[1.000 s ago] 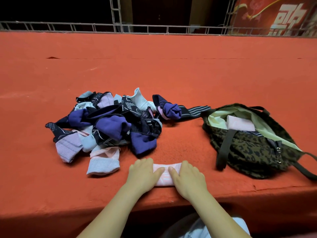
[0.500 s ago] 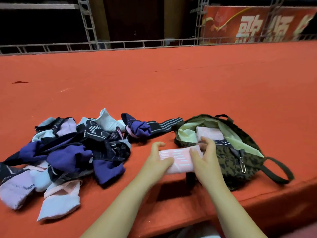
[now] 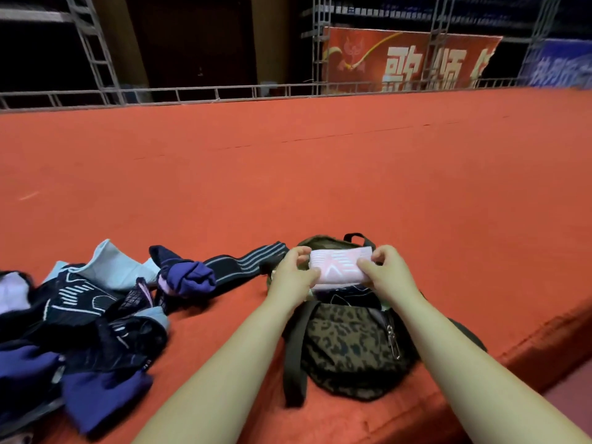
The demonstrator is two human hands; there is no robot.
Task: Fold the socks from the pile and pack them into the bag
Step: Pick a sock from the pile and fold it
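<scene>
Folded sock over the bag mouth

We pinch the pink sock [image 3: 336, 263] at both ends, left hand [image 3: 293, 273] and right hand [image 3: 386, 273], above the bag [image 3: 349, 344] at 6 o'clock; lower it flat, release together.

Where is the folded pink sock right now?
In the head view, the folded pink sock is held between the left hand and right hand, above the open leopard-print bag, right of the sock pile.

Red carpeted surface [image 3: 288, 174] fills mid frame; metal railing [image 3: 224, 91] along far edge; red banner [image 3: 407, 59] upper right, blue banner [image 3: 557, 62] beside it
</scene>
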